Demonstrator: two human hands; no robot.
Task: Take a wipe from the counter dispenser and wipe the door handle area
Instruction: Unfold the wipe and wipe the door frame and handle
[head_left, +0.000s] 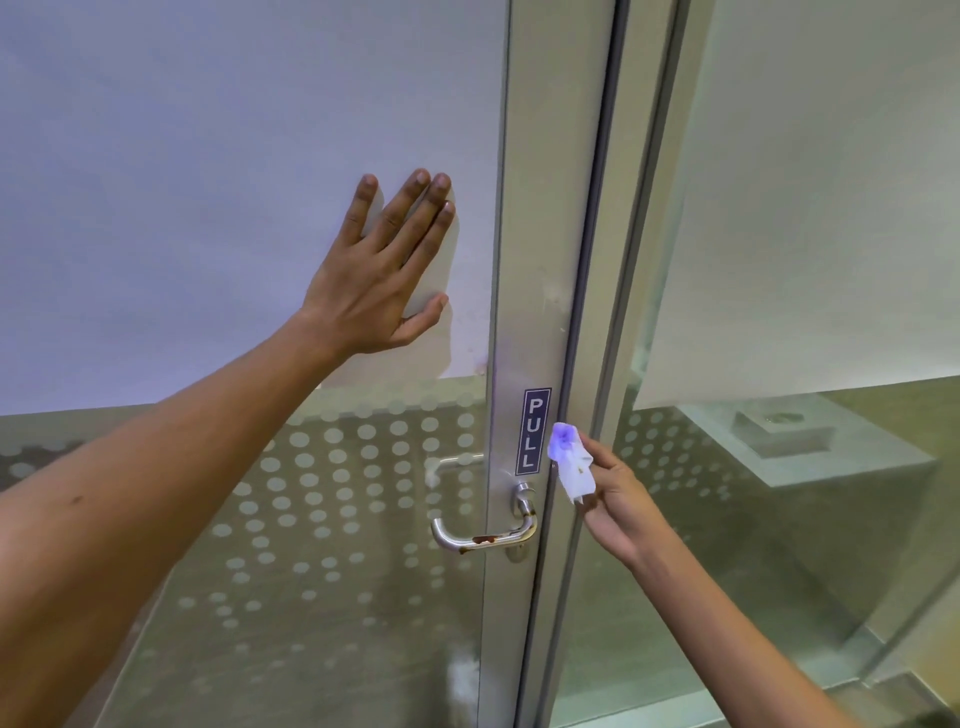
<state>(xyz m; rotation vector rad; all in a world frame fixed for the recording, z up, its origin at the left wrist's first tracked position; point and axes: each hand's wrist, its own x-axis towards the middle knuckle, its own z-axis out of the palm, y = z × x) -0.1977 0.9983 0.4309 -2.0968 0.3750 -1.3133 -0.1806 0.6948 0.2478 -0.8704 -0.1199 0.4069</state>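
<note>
A metal lever door handle (480, 538) with rust-brown stains sticks out of the aluminium door frame (535, 312), under a dark PULL label (533, 431). My right hand (621, 506) pinches a crumpled white wipe (571, 462) against the frame's right edge, just right of the label and above the handle. My left hand (384, 270) lies flat with spread fingers on the white frosted door panel (208, 182), up and left of the handle.
The door's lower glass (322, 519) carries a pattern of frosted dots. A second glass pane (779, 260) stands to the right of the frame. Through it a low grey block (810, 447) shows on the floor beyond.
</note>
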